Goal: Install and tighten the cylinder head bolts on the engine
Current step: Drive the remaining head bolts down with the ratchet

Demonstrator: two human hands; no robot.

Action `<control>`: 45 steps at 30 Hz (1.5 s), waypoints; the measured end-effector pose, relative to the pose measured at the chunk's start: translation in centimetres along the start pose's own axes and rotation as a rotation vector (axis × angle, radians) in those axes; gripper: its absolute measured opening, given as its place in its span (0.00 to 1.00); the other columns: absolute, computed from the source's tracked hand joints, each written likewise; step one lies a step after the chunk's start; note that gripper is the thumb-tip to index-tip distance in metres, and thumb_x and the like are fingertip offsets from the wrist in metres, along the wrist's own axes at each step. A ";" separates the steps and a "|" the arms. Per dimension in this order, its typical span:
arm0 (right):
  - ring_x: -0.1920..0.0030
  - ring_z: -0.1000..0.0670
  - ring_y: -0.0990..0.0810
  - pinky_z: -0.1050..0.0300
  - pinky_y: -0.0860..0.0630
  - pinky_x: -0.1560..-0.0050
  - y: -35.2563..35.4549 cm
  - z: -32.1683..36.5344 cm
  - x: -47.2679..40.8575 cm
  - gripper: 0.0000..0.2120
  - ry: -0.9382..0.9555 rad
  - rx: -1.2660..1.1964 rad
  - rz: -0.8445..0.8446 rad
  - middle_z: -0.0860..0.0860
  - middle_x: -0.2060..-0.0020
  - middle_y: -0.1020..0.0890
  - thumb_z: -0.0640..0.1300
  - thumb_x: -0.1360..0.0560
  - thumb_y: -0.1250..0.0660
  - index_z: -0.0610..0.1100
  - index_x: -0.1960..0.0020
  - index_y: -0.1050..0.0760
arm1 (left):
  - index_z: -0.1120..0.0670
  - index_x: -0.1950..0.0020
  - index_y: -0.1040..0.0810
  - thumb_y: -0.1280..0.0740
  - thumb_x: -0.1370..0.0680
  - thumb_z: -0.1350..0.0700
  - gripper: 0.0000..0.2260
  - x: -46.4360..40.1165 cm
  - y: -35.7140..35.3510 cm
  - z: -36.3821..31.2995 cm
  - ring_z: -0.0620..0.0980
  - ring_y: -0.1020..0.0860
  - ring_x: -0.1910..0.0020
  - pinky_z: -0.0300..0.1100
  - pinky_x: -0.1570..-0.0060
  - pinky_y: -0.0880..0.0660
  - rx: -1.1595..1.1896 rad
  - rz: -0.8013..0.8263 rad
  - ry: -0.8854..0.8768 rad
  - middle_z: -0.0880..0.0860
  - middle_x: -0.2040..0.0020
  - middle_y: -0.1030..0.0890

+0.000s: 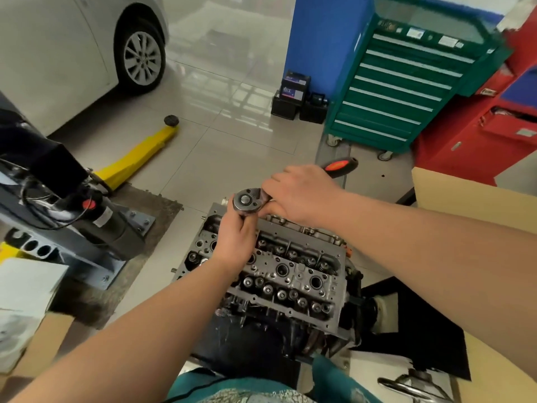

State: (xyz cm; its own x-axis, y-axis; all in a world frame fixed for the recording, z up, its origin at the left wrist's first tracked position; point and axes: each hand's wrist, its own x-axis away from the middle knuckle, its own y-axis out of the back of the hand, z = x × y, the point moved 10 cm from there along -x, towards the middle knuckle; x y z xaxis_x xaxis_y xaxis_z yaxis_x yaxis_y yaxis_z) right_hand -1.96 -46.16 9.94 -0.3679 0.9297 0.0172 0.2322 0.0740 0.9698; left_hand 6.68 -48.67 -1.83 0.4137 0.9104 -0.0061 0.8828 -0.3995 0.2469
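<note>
**Ratchet held over the cylinder head**

The ratchet [290,184] lies roughly level above the far end of the cylinder head [279,271]. Its long axis runs from the round drive head, at lower left, up and to the right to the black-and-red grip, which points toward the green tool cabinet [406,82]. The left hand [235,231] curls its fingers round the part under the drive head; whether that part is a socket or an extension cannot be told. The right hand [302,193] grips the ratchet's shaft just behind the drive head, covering most of it. The cylinder head itself lies lengthwise away from the viewer, its valve springs and open bores facing up; both forearms cross above it and hide part of its left side. Left of the cylinder head stand a lift post base [96,228] and a yellow lift arm [139,152] on the tiled floor. Beyond it, beside the cabinet, sit car batteries [296,94]. A white car [72,53] stands far left.
</note>
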 end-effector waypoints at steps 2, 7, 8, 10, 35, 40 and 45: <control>0.53 0.46 0.20 0.48 0.24 0.56 0.0 -0.4 0.1 0.34 -0.018 -0.041 0.013 0.53 0.53 0.19 0.75 0.24 0.57 0.50 0.46 0.27 | 0.52 0.33 0.23 0.40 0.14 0.57 0.11 0.2 -0.1 -0.3 0.49 0.19 0.41 0.60 0.39 0.21 0.028 0.012 0.000 0.48 0.42 0.17; 0.53 0.44 0.21 0.44 0.24 0.51 0.1 0.0 0.3 0.35 -0.080 -0.067 -0.015 0.50 0.53 0.19 0.74 0.23 0.61 0.48 0.48 0.28 | 0.52 0.35 0.26 0.33 0.20 0.54 0.14 1.1 0.1 -1.0 0.51 0.20 0.40 0.58 0.36 0.23 0.203 0.172 -0.007 0.54 0.41 0.18; 0.52 0.43 0.21 0.43 0.24 0.50 0.1 0.1 0.3 0.33 -0.086 -0.047 -0.012 0.49 0.52 0.19 0.72 0.22 0.58 0.47 0.47 0.28 | 0.53 0.34 0.27 0.33 0.23 0.54 0.17 1.5 0.6 -1.6 0.50 0.21 0.40 0.53 0.38 0.22 0.294 0.179 -0.040 0.56 0.41 0.19; 0.50 0.42 0.21 0.43 0.25 0.49 -0.1 0.2 0.3 0.30 -0.085 -0.039 0.013 0.47 0.50 0.19 0.68 0.20 0.54 0.45 0.44 0.27 | 0.52 0.31 0.28 0.34 0.23 0.51 0.20 1.9 1.9 -3.0 0.48 0.21 0.40 0.41 0.41 0.23 0.389 0.115 -0.113 0.55 0.39 0.20; 0.59 0.46 0.24 0.50 0.34 0.62 0.1 0.4 1.0 0.32 -0.393 -0.203 0.156 0.53 0.60 0.25 0.75 0.23 0.55 0.50 0.45 0.27 | 0.53 0.45 0.19 0.39 0.18 0.34 0.23 -2.9 2.0 -4.6 0.52 0.20 0.54 0.49 0.55 0.22 0.239 0.437 -0.057 0.51 0.53 0.17; 0.54 0.48 0.23 0.49 0.27 0.58 -0.7 -0.4 1.0 0.27 -0.393 -0.371 0.251 0.56 0.56 0.24 0.77 0.24 0.50 0.55 0.47 0.32 | 0.44 0.31 0.22 0.41 0.17 0.51 0.16 -0.9 3.0 3.3 0.50 0.21 0.33 0.57 0.29 0.29 0.286 0.447 0.120 0.51 0.35 0.17; 0.41 0.48 0.21 0.45 0.21 0.47 -0.2 0.4 -0.2 0.32 -0.276 -0.327 0.256 0.55 0.36 0.21 0.74 0.24 0.42 0.65 0.24 0.45 | 0.40 0.32 0.27 0.34 0.16 0.55 0.15 0.4 0.7 3.2 0.34 0.20 0.43 0.38 0.43 0.23 -0.112 0.494 -0.070 0.38 0.41 0.17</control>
State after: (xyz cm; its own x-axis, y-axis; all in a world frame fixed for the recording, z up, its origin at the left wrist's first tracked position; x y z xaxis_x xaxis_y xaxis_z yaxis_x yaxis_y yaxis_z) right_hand -1.54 -46.19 9.65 -0.0735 0.9674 0.2422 -0.0270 -0.2447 0.9692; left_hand 8.20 -48.91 -4.79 0.7932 0.6045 0.0734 0.5501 -0.7630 0.3395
